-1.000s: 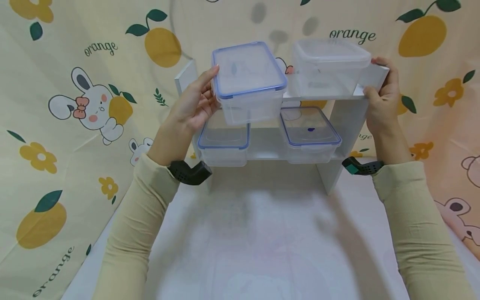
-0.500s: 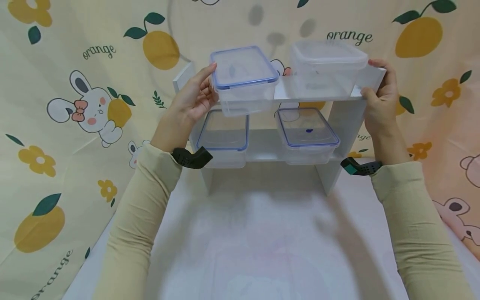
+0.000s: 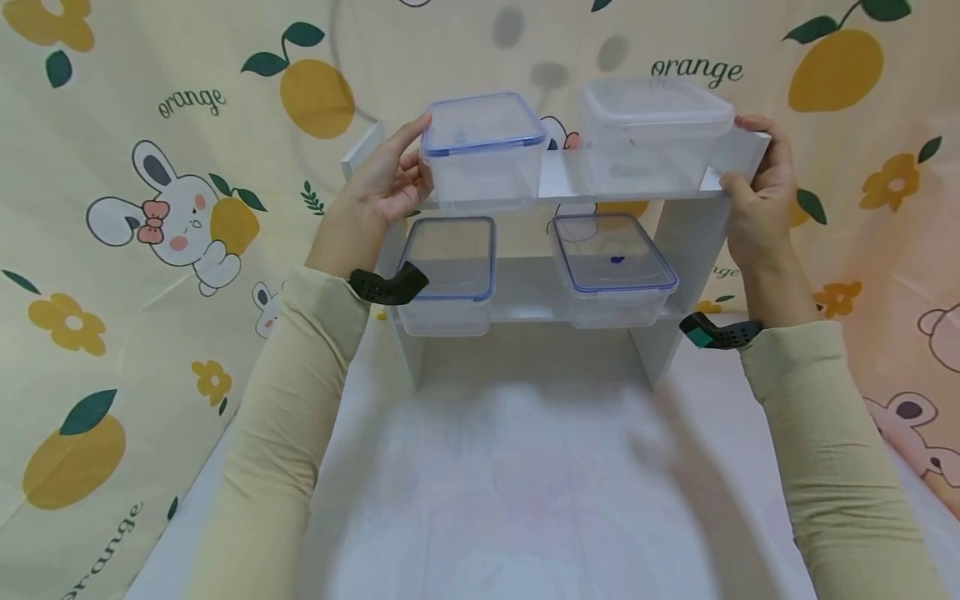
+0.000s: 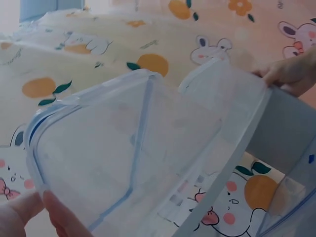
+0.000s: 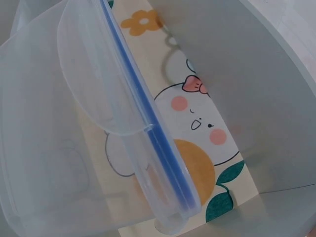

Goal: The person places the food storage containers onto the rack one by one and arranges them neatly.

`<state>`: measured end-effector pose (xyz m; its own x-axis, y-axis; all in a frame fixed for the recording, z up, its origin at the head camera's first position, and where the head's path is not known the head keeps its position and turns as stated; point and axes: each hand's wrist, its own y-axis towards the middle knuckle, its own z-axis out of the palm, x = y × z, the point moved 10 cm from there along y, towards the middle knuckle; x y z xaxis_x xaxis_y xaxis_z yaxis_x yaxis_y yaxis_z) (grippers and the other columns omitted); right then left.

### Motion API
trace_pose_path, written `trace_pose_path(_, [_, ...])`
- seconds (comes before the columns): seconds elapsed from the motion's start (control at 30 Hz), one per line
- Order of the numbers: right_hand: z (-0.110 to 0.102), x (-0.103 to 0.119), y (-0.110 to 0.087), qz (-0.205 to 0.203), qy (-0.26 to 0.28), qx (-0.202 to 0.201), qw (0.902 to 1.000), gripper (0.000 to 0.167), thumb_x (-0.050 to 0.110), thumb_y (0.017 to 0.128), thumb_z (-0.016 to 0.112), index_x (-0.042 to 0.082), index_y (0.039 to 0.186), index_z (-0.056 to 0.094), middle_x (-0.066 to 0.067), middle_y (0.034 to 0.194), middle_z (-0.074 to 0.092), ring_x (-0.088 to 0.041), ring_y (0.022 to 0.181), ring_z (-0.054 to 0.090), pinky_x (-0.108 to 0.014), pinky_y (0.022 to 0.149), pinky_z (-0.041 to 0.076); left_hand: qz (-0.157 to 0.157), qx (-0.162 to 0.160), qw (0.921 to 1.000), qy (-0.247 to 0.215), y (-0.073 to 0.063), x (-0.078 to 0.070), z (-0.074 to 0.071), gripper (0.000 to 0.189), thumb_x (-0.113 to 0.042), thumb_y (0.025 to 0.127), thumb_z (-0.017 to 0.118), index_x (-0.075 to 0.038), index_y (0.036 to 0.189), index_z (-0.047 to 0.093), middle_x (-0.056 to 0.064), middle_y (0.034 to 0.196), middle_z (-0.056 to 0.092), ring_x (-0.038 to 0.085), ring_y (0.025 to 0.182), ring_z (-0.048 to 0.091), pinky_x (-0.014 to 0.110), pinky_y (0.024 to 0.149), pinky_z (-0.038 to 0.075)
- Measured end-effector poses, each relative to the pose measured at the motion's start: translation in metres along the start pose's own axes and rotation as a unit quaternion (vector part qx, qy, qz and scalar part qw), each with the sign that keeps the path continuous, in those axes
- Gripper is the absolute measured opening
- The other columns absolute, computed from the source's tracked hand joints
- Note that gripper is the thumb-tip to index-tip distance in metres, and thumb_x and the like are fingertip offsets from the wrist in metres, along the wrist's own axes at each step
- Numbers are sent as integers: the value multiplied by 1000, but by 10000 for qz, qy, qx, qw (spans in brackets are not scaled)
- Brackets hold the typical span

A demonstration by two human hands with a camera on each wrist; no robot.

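My left hand (image 3: 386, 183) holds a clear plastic food container (image 3: 487, 171) with a blue-sealed lid by its left side. The container is at the left end of the top board of a white shelf rack (image 3: 693, 242), overlapping that board's front edge in the head view. In the left wrist view, my thumb and a finger (image 4: 61, 217) pinch the lid's corner. At the rack's upper right, my right hand (image 3: 761, 192) grips the top board's raised end. Beside it on the top board stands a larger clear container (image 3: 652, 146) with a frosted lid.
On the lower board sit two blue-sealed containers, a left one (image 3: 447, 275) and a right one (image 3: 615, 267) with a dark blue mark on its lid. The rack stands on a white table (image 3: 525, 483) before a printed cloth backdrop (image 3: 180, 350).
The held container has moved back and down towards the top board, its lid now seen flatter. My left hand went with it. My right hand keeps its grip on the rack.
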<state>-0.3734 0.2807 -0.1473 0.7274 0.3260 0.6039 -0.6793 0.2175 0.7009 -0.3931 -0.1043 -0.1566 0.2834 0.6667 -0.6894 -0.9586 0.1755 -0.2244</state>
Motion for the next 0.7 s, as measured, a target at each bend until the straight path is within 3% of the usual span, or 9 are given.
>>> trace_pose_path(0.2, [6,2,-1,-201,113,189,9996,48,-25,86,40,6,121,51,-11,136,48,-27,123,43,-38,115,38,-135,-191,9995,-224,10,-5,-7,43,-18,82,76,-7,118,54,9,90,62,12,76,58,14,54,46])
trace_pose_path(0.33, [4,0,-1,-88,110,78,9999,49,-25,86,39,7,121,51,-10,136,47,-25,125,41,-37,117,37,-192,-278,9991,-268,14,-7,-10,43,-17,81,77,-7,117,55,10,89,63,12,75,58,15,53,47])
trace_pose_path(0.5, [2,1,-1,-39,26,-19,10000,48,-25,86,39,6,121,51,-10,137,47,-26,126,42,-37,117,37,-38,-331,9994,-136,22,-11,-10,43,-13,80,77,-14,115,54,8,89,62,11,75,57,15,53,47])
trace_pose_path(0.63, [1,2,0,-10,108,-87,9999,48,-25,86,38,6,121,52,-10,136,48,-26,124,42,-35,114,40,40,-351,9994,-62,30,-13,-9,43,-9,79,77,-13,115,54,7,92,61,11,74,55,15,52,47])
trace_pose_path(0.7, [1,1,1,51,139,-93,9998,48,-25,86,38,6,121,52,-9,135,48,-25,124,42,-33,113,41,19,-532,9986,5,32,-13,-12,43,-10,77,78,-11,113,54,6,91,60,10,70,54,15,52,48])
